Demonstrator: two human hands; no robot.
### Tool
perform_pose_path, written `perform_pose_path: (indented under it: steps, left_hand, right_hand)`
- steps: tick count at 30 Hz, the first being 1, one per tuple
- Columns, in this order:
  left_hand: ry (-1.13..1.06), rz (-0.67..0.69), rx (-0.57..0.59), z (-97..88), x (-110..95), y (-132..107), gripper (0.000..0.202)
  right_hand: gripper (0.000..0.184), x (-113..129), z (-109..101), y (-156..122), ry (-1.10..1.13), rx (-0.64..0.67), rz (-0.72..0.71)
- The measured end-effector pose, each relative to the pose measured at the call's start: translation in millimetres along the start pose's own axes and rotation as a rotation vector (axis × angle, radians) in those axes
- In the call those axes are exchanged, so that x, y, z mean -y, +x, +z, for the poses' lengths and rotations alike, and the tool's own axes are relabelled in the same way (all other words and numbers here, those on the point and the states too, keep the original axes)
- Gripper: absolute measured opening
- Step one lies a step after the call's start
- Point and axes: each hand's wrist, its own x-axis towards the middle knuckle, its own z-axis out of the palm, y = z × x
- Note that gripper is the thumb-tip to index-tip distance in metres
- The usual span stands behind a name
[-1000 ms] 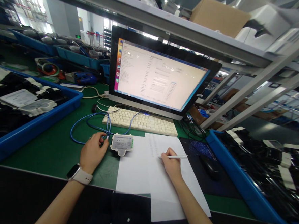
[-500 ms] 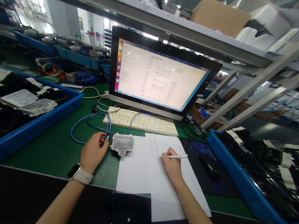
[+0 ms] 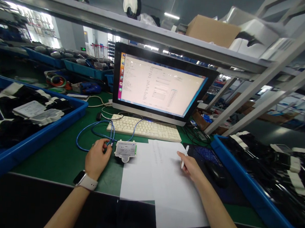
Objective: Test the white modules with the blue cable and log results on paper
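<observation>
My left hand (image 3: 97, 160), wearing a watch, rests on the green table with its fingers closed on the plug end of a blue cable (image 3: 83, 131). Just right of those fingers lies a small white module (image 3: 125, 150) with a printed label and green terminals, its lower right part over a paper sheet. My right hand (image 3: 190, 166) holds a white pen (image 3: 185, 157), which is turned steeply, above the right side of the white paper (image 3: 173, 194). Two columns of faint handwriting run down the upper left of that sheet.
Behind the papers stand a white keyboard (image 3: 143, 128) and a lit monitor (image 3: 159, 85). Blue bins (image 3: 76, 112) full of black parts flank the table. A black mouse (image 3: 216, 173) sits on a dark mat at right. A shelf (image 3: 147, 29) crosses overhead.
My right hand has moved right, away from the written columns, and the pen has swung from nearly level to steep. The module's red light no longer shows. My left hand stays at the cable.
</observation>
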Motion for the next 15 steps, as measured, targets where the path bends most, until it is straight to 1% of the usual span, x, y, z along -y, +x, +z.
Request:
perform_pose_path:
  steps: [2, 4, 7, 9, 11, 15]
  left_hand:
    - [-0.015, -0.001, -0.013, 0.2, -0.9, -0.2, 0.027]
    - [-0.045, -0.006, -0.019, 0.5, -1.9, -0.6, 0.026]
    - [-0.063, -0.009, -0.022, 0.1, -2.9, -1.4, 0.024]
    - [-0.05, 0.003, -0.019, -1.2, -2.3, -1.7, 0.023]
    - [-0.043, 0.029, 0.004, -3.5, -0.9, -0.9, 0.022]
    - [-0.053, 0.073, 0.09, -9.7, 1.5, 8.8, 0.027]
  right_hand:
    - [0.048, -3.8, -12.0, 0.4, -0.043, -0.036, -0.008]
    - [0.05, -9.1, -20.0, -1.5, -0.084, -0.102, -0.043]
    - [0.05, -17.1, -23.8, -7.8, -0.11, -0.219, -0.143]
    - [0.048, -21.0, -23.2, -12.7, -0.108, -0.274, -0.214]
    - [0.046, -23.7, -22.4, -16.1, -0.109, -0.296, -0.261]
    - [0.045, -27.5, -22.1, -16.6, -0.097, -0.282, -0.27]
